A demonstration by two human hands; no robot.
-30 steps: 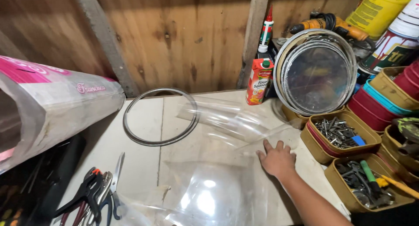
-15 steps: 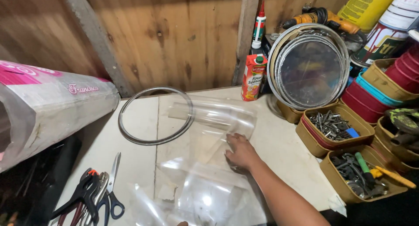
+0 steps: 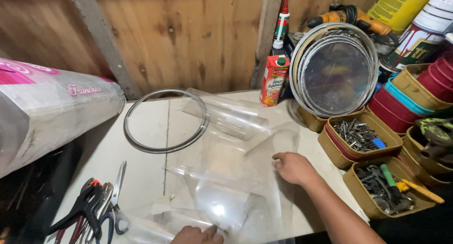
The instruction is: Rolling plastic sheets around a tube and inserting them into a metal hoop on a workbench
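A curled sheet of clear plastic film (image 3: pixel 226 178) lies across the pale workbench (image 3: pixel 146 131). My right hand (image 3: pixel 293 167) rests flat on the film's right part, fingers together, pressing it down. My left hand (image 3: pixel 196 235) shows only at the bottom edge, fingers on the film's near edge. A grey metal ring (image 3: pixel 165 121) lies flat behind the film, its right side under a rolled part of the plastic.
Scissors and pliers (image 3: pixel 94 208) lie at the front left. A large wrapped roll (image 3: pixel 47 107) fills the left side. A juice carton (image 3: pixel 274 80), round framed discs (image 3: pixel 334 69) and tins of bolts and tools (image 3: pixel 363 135) crowd the right.
My right hand slid left across the film, then settled on its right part. My left hand has come into view at the film's near edge. The view has shifted slightly.
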